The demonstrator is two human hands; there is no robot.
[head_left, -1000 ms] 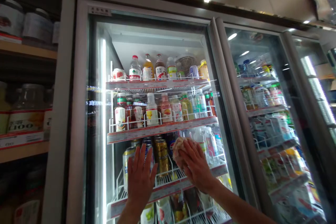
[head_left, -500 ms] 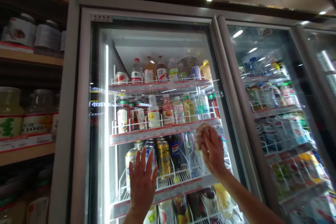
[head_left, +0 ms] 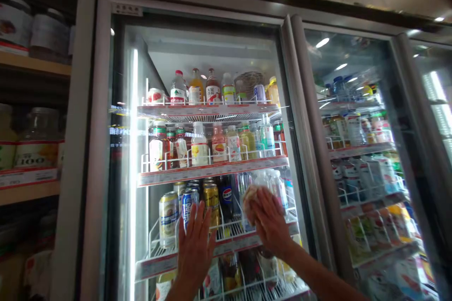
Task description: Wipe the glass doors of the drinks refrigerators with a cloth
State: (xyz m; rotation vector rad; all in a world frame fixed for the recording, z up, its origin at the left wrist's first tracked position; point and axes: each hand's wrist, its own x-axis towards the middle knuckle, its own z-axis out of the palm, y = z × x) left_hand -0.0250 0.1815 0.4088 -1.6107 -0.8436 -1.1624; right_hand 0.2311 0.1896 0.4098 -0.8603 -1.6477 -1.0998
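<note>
A glass fridge door (head_left: 212, 42) stands closed in front of me, with drinks on the shelves behind it. My left hand (head_left: 195, 249) is raised with fingers stretched and spread, its palm toward the glass at the height of the cans; contact with the pane cannot be made out. To the right, my right hand (head_left: 271, 218) presses a crumpled pale cloth (head_left: 250, 204) against the glass, before the third shelf. Its fingers lie over the cloth and hide part of it.
A grey vertical door frame (head_left: 312, 141) separates this door from another glass door (head_left: 353, 56) with bottles and cartons behind it. On the left, wooden shelves (head_left: 31, 190) carry juice bottles (head_left: 37, 138). Cans (head_left: 168, 216) stand behind the glass near my left hand.
My right hand has moved left and down over the glass with the cloth. The left hand stays spread, a little lower against the shelves. The view has shifted slightly.
</note>
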